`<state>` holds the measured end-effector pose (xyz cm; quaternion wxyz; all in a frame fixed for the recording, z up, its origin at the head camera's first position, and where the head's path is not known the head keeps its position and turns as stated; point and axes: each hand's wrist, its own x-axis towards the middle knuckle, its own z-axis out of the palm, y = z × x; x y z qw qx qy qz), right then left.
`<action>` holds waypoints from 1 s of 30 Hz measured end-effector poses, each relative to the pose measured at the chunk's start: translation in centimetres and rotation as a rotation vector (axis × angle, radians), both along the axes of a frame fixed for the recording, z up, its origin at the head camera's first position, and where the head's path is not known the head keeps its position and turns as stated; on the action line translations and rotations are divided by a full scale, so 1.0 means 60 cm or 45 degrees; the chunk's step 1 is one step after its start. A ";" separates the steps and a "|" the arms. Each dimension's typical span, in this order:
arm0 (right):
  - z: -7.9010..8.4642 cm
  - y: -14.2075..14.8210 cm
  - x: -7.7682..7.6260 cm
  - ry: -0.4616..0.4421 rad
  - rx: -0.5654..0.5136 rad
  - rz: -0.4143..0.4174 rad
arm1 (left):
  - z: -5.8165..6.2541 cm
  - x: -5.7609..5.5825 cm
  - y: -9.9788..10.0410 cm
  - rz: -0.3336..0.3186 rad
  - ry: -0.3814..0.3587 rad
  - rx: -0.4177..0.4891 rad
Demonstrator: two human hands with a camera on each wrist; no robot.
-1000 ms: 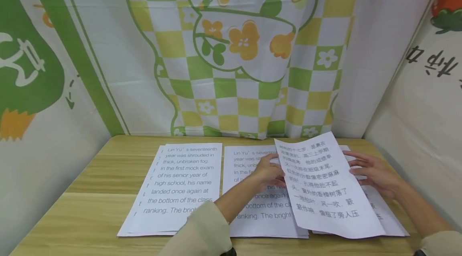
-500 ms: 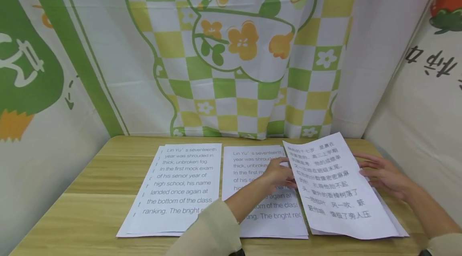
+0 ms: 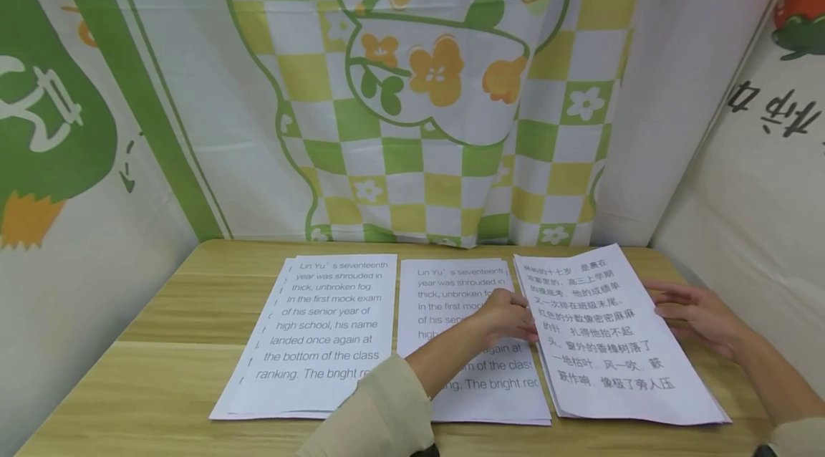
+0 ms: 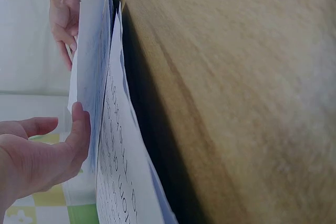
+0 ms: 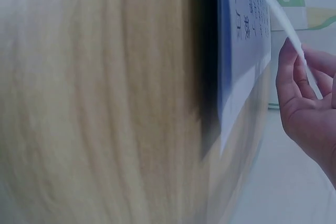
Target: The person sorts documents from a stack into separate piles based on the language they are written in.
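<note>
A sheet of paper printed with Chinese text (image 3: 599, 335) lies over the right-hand stack, its upper right corner raised. My right hand (image 3: 705, 317) pinches the sheet's right edge; in the right wrist view the paper passes between the thumb and fingers of that hand (image 5: 310, 98). At the sheet's left edge is my left hand (image 3: 505, 317). Its fingertips touch the paper in the left wrist view, where the thumb of that hand (image 4: 39, 125) stands apart from them. Under the sheet, more paper with Chinese print (image 5: 247, 40) shows in the right wrist view.
Two stacks of English-printed paper lie on the wooden table (image 3: 155, 364): a left stack (image 3: 329, 328) and a middle stack (image 3: 445, 299), partly covered by my left forearm. A patterned curtain (image 3: 438, 156) hangs behind the table, with pale fabric walls on both sides.
Both hands have moved right with the Chinese-printed sheet, and it has come down over the right-hand stack. More of the middle stack now shows.
</note>
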<state>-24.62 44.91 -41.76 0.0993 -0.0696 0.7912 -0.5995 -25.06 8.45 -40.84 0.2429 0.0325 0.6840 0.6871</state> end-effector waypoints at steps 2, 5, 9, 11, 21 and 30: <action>-0.001 -0.002 0.000 0.014 0.001 -0.027 | 0.002 0.001 0.000 -0.006 0.001 -0.012; -0.005 -0.006 0.000 0.027 0.011 -0.074 | 0.005 0.003 0.001 -0.021 0.005 -0.027; -0.009 -0.007 0.001 0.040 0.062 -0.131 | 0.010 0.006 0.001 -0.030 0.022 -0.054; -0.011 -0.008 0.001 0.051 0.117 -0.166 | 0.010 0.007 0.002 -0.021 0.032 -0.073; -0.015 -0.023 0.003 0.069 0.335 -0.263 | 0.008 0.014 -0.001 0.029 0.070 -0.196; -0.011 -0.027 0.001 0.059 0.370 -0.282 | 0.009 0.013 -0.002 0.021 0.072 -0.206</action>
